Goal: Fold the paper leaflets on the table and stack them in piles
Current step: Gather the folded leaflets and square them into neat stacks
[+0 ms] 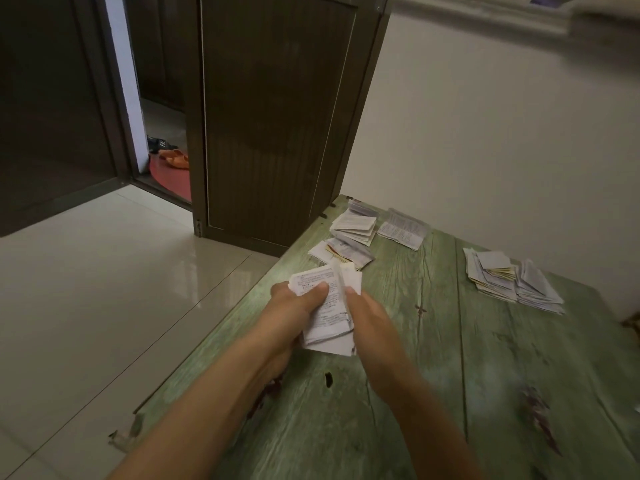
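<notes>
- The left hand (pixel 298 303) grips a printed leaflet (pixel 327 308) above the near left part of the green table (pixel 433 393), thumb pressed across its face.
- The right hand (pixel 363 317) pinches the leaflet's right flap, which stands raised.
- To fold cleanly, the edges probably want aligning before the crease is pressed.
- Folded piles (pixel 512 282) lie well apart, toward the wall.
</notes>
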